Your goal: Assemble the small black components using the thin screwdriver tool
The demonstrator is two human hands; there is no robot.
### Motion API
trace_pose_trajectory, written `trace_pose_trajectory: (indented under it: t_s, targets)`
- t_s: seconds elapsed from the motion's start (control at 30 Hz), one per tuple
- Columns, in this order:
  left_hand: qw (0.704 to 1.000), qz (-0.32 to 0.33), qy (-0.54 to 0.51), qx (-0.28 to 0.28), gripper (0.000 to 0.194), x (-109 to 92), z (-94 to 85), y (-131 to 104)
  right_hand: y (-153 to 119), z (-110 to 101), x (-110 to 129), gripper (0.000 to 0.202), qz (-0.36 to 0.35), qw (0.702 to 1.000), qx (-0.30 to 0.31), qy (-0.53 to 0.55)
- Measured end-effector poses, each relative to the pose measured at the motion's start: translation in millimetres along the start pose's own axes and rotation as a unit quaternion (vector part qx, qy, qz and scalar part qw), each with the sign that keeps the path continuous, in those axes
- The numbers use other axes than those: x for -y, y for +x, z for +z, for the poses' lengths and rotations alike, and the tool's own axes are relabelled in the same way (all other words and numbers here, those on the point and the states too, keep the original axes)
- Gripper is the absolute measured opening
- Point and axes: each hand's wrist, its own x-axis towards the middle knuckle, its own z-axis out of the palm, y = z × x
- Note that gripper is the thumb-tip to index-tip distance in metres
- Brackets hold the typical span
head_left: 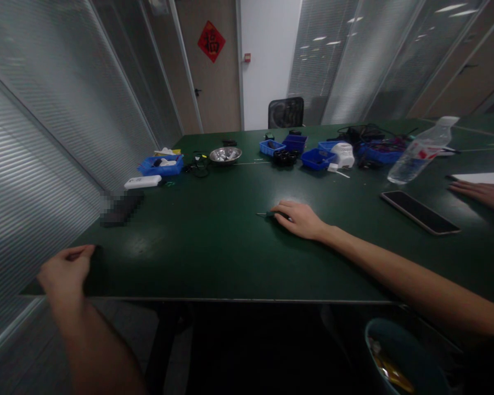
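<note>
My right hand [298, 219] rests on the dark green table, its fingers closed over the handle of a small screwdriver [263, 214]. The thin metal shaft points left and lies close to the tabletop; most of the handle is hidden under my fingers. Far to the left, my left hand [68, 271] is at the table's near left corner with thumb and fingers pinched together. A small dark bit shows at its fingertips, too indistinct to name.
A phone [420, 212] and a plastic bottle [422, 151] are on the right, near another person's hand [481, 195]. Toward the back are a metal bowl [225, 156], blue trays [315, 160] and cables. A white bar [143, 182] lies left. Below the table is a bin [411, 351].
</note>
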Motion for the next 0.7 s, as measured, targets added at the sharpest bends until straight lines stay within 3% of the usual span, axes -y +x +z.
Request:
trace_pose_trajectory:
  t_s: [0.2, 0.7]
  targets:
    - [0.999, 0.02, 0.018, 0.028, 0.05, 3, 3.0, 9, 0, 0, 0, 0.038, 0.001, 1.0, -0.002, -0.004]
    - [0.998, 0.066, -0.01, 0.006, 0.043, -6, -1.8, -12, 0, -1, 1, 0.038, -0.002, 1.0, 0.008, -0.005]
